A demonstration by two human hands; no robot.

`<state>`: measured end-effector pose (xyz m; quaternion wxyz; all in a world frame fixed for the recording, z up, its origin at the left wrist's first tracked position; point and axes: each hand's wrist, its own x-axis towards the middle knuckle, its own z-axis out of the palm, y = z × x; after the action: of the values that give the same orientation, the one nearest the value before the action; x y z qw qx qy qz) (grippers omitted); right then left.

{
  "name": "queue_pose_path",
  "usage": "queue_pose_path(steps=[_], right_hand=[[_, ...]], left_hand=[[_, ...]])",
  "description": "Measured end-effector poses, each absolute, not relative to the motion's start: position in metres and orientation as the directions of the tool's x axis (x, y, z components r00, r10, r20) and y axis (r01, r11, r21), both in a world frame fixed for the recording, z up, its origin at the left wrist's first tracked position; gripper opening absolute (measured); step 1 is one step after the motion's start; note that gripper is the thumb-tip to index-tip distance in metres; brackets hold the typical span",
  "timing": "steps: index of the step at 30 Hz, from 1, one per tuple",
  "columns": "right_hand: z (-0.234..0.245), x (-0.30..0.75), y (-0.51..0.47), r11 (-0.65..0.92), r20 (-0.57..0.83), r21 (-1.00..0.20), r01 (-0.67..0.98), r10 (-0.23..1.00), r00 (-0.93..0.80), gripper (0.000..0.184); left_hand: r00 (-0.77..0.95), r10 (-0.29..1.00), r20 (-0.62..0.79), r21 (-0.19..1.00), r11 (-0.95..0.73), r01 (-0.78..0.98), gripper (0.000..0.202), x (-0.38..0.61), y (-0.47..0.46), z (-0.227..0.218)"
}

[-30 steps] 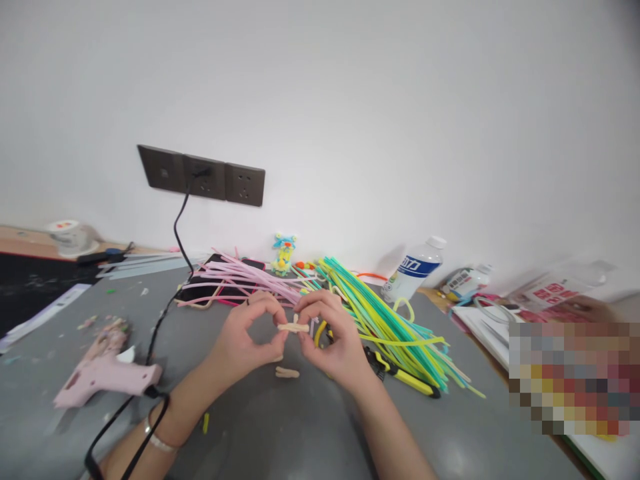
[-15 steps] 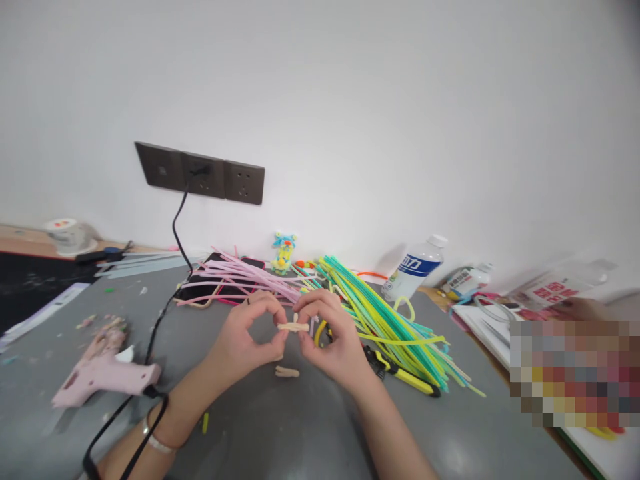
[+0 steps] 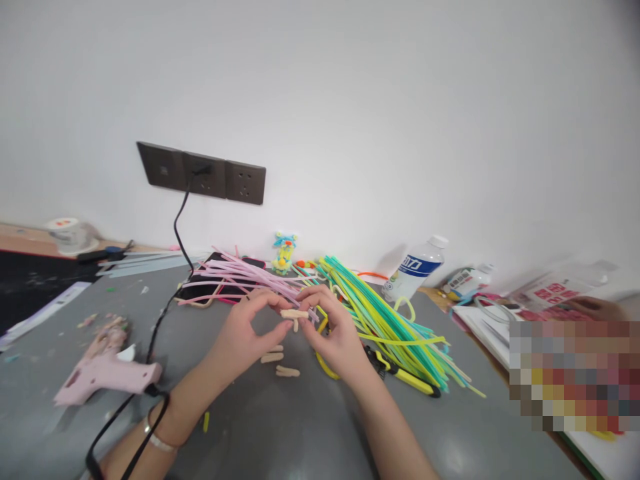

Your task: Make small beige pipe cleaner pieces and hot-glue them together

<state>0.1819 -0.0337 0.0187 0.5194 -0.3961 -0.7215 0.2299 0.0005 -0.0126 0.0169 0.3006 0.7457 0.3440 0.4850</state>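
One white wall [image 3: 350, 100] backs one grey counter [image 3: 280, 427], whose surface is strewn with craft supplies and a few scraps. Two main bundles of pipe cleaners lie across it: a yellow-and-green bundle [image 3: 395, 327] on the right and a smaller pink bundle [image 3: 235, 277] nearer the middle. One pink glue gun [image 3: 107, 373] lies at the left, near a black cord [image 3: 176, 220] that runs up to a plug in the middle one of three dark socket panels [image 3: 201, 173] joined in a row on the wall. One clear bottle [image 3: 417, 267] with a white cap and blue label stands behind the yellow-and-green bundle; one yellow-and-black hand tool [image 3: 400, 373] lies in front of it. One blue-and-yellow figurine [image 3: 284, 253] stands at the wall. At the far right another person's hand [image 3: 593, 308] is partly visible. Both hands are drawn into narrow pinches above the counter: the left hand [image 3: 250, 327] grips one end of a short beige piece [image 3: 295, 314], the right hand [image 3: 333, 327] the other, with a small stub projecting below it. At least two similar beige pieces [image 3: 287, 372] lie on the counter just below.
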Motion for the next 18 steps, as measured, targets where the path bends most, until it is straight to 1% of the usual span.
queue_pose_path(steps=[4,11,13,16,18], right_hand=[[0.020,0.182,-0.035,0.586,0.570,-0.724,0.365,0.805,-0.161,0.012],[0.019,0.185,-0.034,0.605,0.581,-0.696,0.388,0.791,-0.190,0.014],[0.018,0.187,-0.033,0.602,0.565,-0.682,0.414,0.794,-0.224,0.025],[0.012,0.191,-0.032,0.569,0.513,-0.672,0.473,0.819,-0.258,0.050],[0.007,0.194,-0.030,0.540,0.503,-0.666,0.514,0.835,-0.224,0.057]], left_hand=[[0.293,0.792,0.536,0.771,-0.601,0.212,0.006,0.000,-0.013,0.016],[0.305,0.779,0.547,0.753,-0.618,0.227,0.005,0.001,-0.013,0.019],[0.303,0.769,0.562,0.732,-0.634,0.250,0.005,0.000,-0.011,0.019],[0.313,0.763,0.566,0.689,-0.646,0.329,0.003,-0.004,-0.007,0.015],[0.342,0.778,0.527,0.665,-0.628,0.405,0.002,-0.006,-0.004,0.011]])
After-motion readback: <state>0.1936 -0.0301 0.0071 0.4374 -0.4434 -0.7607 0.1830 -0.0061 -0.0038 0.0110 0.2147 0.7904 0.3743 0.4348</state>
